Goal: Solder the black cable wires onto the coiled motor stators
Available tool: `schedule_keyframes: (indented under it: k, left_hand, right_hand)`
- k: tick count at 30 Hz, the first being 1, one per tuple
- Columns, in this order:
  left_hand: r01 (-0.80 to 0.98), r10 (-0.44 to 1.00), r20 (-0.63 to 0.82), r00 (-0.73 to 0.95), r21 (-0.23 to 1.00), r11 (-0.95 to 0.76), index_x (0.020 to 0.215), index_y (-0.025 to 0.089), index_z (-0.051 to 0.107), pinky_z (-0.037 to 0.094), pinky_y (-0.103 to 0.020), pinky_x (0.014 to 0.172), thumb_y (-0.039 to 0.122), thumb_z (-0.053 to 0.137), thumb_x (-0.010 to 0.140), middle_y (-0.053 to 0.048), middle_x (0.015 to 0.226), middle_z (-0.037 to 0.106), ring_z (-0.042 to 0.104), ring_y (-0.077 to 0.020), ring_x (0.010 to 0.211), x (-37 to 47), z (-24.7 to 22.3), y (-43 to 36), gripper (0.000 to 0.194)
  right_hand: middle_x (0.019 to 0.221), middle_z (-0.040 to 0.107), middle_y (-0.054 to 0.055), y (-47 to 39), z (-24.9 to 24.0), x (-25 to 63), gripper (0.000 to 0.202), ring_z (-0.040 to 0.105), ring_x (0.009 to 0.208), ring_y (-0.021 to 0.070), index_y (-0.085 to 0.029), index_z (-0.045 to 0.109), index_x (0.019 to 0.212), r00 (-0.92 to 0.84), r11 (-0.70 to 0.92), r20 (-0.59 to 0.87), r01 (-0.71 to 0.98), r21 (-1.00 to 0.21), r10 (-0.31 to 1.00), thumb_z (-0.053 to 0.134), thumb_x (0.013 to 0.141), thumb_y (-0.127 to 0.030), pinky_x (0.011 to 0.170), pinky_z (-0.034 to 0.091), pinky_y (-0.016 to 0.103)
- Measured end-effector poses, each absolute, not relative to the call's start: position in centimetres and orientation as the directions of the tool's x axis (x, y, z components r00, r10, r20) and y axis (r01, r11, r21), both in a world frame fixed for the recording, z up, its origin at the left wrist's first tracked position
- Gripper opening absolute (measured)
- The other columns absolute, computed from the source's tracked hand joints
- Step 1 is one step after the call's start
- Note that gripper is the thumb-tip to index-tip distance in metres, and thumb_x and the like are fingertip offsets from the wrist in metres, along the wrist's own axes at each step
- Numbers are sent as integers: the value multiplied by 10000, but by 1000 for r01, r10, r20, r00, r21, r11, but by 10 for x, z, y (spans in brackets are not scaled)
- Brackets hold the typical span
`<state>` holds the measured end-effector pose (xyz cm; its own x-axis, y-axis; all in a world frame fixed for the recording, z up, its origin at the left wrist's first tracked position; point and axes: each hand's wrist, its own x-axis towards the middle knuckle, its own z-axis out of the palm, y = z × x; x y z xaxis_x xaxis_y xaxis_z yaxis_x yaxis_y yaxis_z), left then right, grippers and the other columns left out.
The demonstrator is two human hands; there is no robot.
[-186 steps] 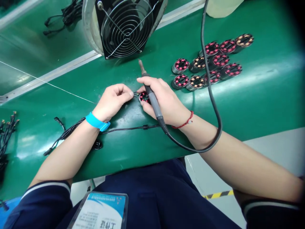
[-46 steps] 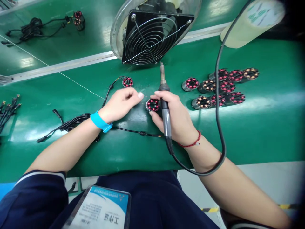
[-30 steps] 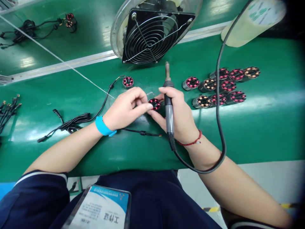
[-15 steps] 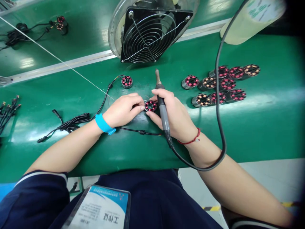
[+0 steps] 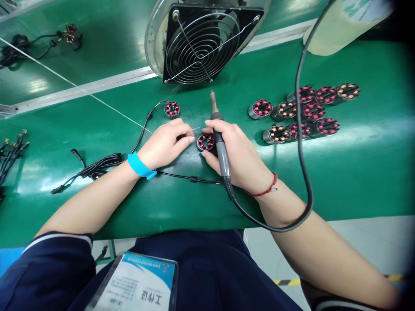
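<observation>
My right hand (image 5: 241,151) is closed round a soldering iron (image 5: 222,155), its metal tip pointing up toward the fan. My right thumb and fingertips also lie at the edge of a small round motor stator (image 5: 205,143) with red windings on the green table. My left hand (image 5: 170,142), its fingers pinched, sits just left of that stator, apart from it. A thin solder wire (image 5: 78,87) runs down into the left hand, and a short end pokes out past the fingertips. Behind the hands stands another stator (image 5: 172,109), with a black cable (image 5: 141,136) at its side.
A fan with a wire guard (image 5: 199,49) stands at the back. Several motor stators (image 5: 314,111) are grouped at the right. Coiled black cable (image 5: 103,165) and a bundle of leads (image 5: 13,151) lie left. The iron's cord (image 5: 300,129) loops over my right forearm.
My left hand has drawn slightly left and up, away from the stator it was touching. The right hand keeps the soldering iron beside the stator. The view has shifted slightly.
</observation>
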<state>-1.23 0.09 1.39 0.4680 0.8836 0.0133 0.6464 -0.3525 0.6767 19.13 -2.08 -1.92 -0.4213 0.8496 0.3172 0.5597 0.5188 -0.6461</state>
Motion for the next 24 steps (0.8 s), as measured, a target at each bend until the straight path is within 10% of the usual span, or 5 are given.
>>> schedule_keyframes:
  k: [14,24]
  left_hand:
    - [711,914,-34,404,641,-290,810,142,643,411,-301,757,190,519,892,-32,812,590,543,-165,793,-6,8,5,156]
    - [509,944,18,329,839,-193,789,149,594,421,-244,707,238,483,927,-11,768,608,539,-120,728,-9,20,0,198]
  right_hand:
    - [1162,681,66,-22,-22,190,551,630,1034,293,-283,433,1342,-443,562,355,546,-622,823,598,818,-239,907,522,530]
    - [1204,684,66,-14,-19,203,598,644,1110,293,-284,389,1357,-441,536,321,558,-634,838,540,791,-168,943,525,560]
